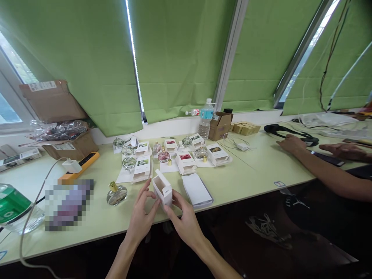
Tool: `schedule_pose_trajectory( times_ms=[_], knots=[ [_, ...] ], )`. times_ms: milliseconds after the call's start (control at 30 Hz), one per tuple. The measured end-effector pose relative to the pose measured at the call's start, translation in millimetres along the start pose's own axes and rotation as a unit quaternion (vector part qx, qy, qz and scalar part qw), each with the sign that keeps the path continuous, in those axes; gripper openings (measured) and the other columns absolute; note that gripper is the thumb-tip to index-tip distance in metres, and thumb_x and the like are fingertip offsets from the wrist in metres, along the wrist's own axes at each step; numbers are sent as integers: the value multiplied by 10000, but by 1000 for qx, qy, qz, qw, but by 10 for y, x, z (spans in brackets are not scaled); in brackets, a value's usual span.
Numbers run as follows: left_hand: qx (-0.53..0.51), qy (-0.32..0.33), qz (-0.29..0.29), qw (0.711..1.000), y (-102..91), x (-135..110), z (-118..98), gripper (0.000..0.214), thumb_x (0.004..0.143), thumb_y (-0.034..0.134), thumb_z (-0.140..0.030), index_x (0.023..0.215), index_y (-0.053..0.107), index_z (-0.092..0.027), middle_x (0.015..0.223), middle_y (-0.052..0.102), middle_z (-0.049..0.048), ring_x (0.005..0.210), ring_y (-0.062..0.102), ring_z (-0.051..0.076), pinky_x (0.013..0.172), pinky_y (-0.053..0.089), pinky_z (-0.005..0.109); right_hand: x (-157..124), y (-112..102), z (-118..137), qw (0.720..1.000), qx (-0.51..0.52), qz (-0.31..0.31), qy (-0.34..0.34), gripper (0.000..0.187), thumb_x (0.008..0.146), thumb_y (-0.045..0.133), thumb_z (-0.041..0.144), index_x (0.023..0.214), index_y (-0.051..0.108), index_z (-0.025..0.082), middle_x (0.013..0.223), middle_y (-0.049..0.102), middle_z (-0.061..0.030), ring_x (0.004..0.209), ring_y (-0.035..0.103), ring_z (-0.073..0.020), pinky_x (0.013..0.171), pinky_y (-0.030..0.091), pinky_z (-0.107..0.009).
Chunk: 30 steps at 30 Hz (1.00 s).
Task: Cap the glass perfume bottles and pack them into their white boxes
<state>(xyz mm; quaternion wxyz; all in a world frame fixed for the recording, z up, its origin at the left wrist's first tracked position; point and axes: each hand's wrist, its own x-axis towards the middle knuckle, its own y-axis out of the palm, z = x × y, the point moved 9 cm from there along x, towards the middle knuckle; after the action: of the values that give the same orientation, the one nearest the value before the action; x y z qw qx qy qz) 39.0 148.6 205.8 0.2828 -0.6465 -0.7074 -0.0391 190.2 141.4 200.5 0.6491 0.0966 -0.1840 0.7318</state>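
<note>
A small white carton point(163, 188) with its top flaps raised is held between my two hands over the table's front edge. My left hand point(144, 211) has its thumb and fingers at the carton's left side. On the carton's right side, my right hand point(185, 217) grips with thumb and fingers. To the left stands a round glass perfume bottle point(116, 195) with a gold cap. A stack of white paper sheets point(197, 190) lies just right of the carton. Behind are several white perfume boxes point(142, 167) with picture labels and glass bottles point(164, 155) among them.
A cardboard box point(68, 145) filled with plastic-wrapped items stands at the left, near an orange power strip point(84, 164) and a green-labelled bottle point(17, 207). A water bottle point(205, 120) and small carton point(219, 127) stand behind. At right, another person's hand point(292, 144) touches a black strap point(305, 135).
</note>
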Motion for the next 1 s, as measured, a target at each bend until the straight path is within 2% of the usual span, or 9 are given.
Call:
schedule_pose_trajectory(
  times_ms=[67, 167, 233, 333, 567, 700, 833, 933, 1000],
  knots=[
    [-52, -38, -11, 998, -2, 7, 101, 375, 833, 645, -300, 1182, 505, -303, 1499, 374, 52, 1352, 388, 284, 1084, 329, 484, 11, -11, -17, 1000, -3, -4, -5, 425, 895, 561, 318, 1312, 526, 240, 1285, 600, -79, 1155, 583, -268, 987, 489, -421],
    [-91, -86, 30, 992, 94, 15, 200, 768, 779, 709, -328, 1415, 280, -342, 1467, 423, 70, 1321, 435, 284, 1057, 377, 456, 18, -2, -49, 1000, -17, 4, -17, 452, 916, 532, 319, 1359, 491, 238, 1324, 578, -79, 1196, 558, -266, 1013, 465, -421],
    [-89, -100, 63, 989, 146, 24, 214, 692, 790, 693, -346, 1395, 358, -318, 1409, 496, 66, 1302, 457, 282, 1057, 381, 437, 19, 3, -76, 999, -32, 9, -23, 511, 933, 501, 323, 1429, 408, 242, 1387, 526, -76, 1261, 504, -270, 1052, 424, -437],
    [-97, -110, 61, 987, 113, 50, 220, 477, 826, 645, -362, 1276, 514, -270, 1283, 601, 70, 1202, 548, 275, 1001, 436, 423, 22, -7, -119, 998, -55, 8, -25, 545, 960, 443, 316, 1483, 304, 246, 1434, 474, -64, 1317, 443, -264, 1086, 381, -458],
    [-60, -122, 12, 991, -12, 77, 338, 411, 795, 666, -414, 1165, 613, -242, 1156, 666, 76, 1084, 615, 278, 955, 468, 439, 16, -103, -14, 994, -104, 1, -38, 470, 935, 483, 297, 1402, 462, 244, 1367, 546, -64, 1249, 517, -267, 1046, 439, -456],
    [-19, -137, -16, 990, -27, 76, 441, 526, 790, 659, -457, 1259, 552, -245, 1161, 659, 96, 1071, 613, 292, 935, 465, 464, 55, -456, 198, 977, -190, -73, -65, 338, 925, 500, 295, 1238, 621, 259, 1242, 634, -60, 1173, 563, -263, 1020, 451, -437],
    [10, -135, -51, 989, -63, 39, 381, 640, 795, 651, -461, 1365, 426, -276, 1248, 590, 100, 1082, 586, 296, 896, 476, 465, 132, -954, 226, 932, -325, -152, -54, 348, 920, 493, 340, 1222, 618, 220, 1199, 637, -102, 1135, 553, -301, 978, 437, -465],
    [59, -56, -173, 982, -258, -85, 158, 532, 828, 621, -406, 1312, 453, -264, 1275, 532, 102, 1079, 556, 287, 909, 457, 463, 173, -1248, 77, 888, -427, -168, -13, 378, 897, 518, 428, 1186, 630, 210, 1091, 655, -136, 1048, 567, -341, 852, 465, -472],
    [93, 26, -252, 963, -348, -238, -24, 374, 835, 618, -332, 1187, 524, -247, 1158, 563, 94, 1027, 556, 276, 910, 443, 445, 181, -1352, -70, 866, -477, -148, 29, 366, 883, 523, 484, 1069, 672, 207, 945, 666, -139, 937, 598, -335, 726, 475, -425]
  ],
)
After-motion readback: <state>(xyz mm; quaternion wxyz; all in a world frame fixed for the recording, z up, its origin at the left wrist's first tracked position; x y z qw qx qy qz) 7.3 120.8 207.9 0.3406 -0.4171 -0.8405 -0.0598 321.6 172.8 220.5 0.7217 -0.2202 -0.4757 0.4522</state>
